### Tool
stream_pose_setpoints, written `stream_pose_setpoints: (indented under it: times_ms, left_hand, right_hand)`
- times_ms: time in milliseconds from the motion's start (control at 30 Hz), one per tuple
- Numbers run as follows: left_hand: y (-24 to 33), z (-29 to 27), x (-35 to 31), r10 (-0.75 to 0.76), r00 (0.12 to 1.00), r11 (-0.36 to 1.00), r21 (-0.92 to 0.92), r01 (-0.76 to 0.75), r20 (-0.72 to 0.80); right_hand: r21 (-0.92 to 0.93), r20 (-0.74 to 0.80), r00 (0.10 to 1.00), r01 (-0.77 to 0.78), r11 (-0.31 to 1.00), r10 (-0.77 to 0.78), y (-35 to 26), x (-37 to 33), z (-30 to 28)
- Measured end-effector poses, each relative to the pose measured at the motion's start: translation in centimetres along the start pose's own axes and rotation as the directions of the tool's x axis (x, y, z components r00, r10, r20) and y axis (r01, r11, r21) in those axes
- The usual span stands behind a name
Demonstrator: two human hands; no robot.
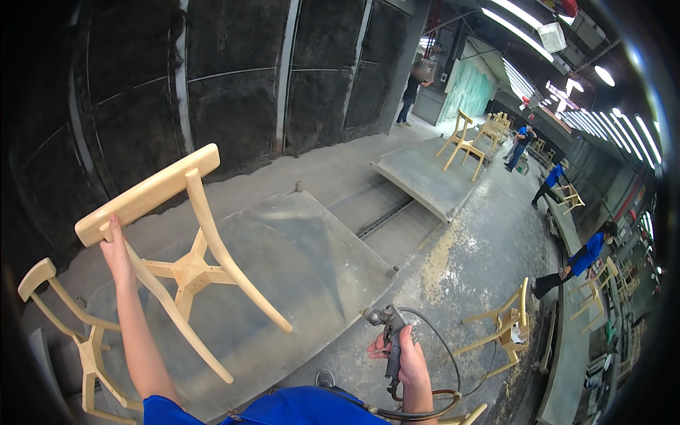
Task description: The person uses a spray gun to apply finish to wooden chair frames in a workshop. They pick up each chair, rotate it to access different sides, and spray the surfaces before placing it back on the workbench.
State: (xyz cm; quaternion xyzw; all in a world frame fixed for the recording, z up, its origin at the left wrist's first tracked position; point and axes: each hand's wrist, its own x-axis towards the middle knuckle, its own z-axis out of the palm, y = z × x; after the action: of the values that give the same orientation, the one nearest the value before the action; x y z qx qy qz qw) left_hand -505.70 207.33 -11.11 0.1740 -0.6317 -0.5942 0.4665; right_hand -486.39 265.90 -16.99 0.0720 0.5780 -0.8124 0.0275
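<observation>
My left hand (118, 248) is closed round the back post of a pale wooden chair frame (190, 273), just under its curved top rail. The frame has no seat panel, and a cross-shaped brace joins its parts. It is tilted above a grey platform (304, 248). In my right hand (411, 358) is a dark metal spray gun (392, 340), its nozzle toward the upper left. A black hose (453, 347) loops from the gun around my right forearm. Some of my right fingers stick out past the handle.
Another chair frame (88, 347) stands at my left. One more chair (506, 329) is on the worn floor at right. Farther off, a second platform (425, 177) bears a chair (464, 145). Several people work along a bench (574, 354) at right. Dark panels (227, 78) wall the left.
</observation>
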Motion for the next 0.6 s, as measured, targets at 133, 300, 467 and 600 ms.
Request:
stream_pose_setpoints:
  times_ms: [133, 300, 467, 600]
  left_hand:
    - [-1.6, 0.0, 3.5, -0.064, 0.998, 0.993, 0.098, 0.064, -0.002]
    - [-3.2, 2.1, 6.6, 0.094, 0.969, 0.965, 0.26, -0.033, -0.227]
    - [-2.9, 2.8, 8.5, 0.551, 0.788, 0.551, 0.829, -0.095, -0.276]
    - [-1.4, 2.0, 10.6, 0.597, 0.794, 0.217, 0.929, -0.3, 0.116]
  right_hand:
    - [-0.08, 0.047, 0.999, 0.018, 0.997, -0.014, -0.4, 0.1, 0.4]
    - [-0.098, -0.004, 1.0, -0.005, 0.995, 0.004, -0.4, 0.0, 1.1]
    - [-0.081, -0.059, 0.998, -0.006, 0.997, 0.002, 0.1, -0.2, 1.2]
    - [-0.065, -0.062, 0.998, 0.016, 0.998, -0.02, 0.2, -0.5, 0.7]
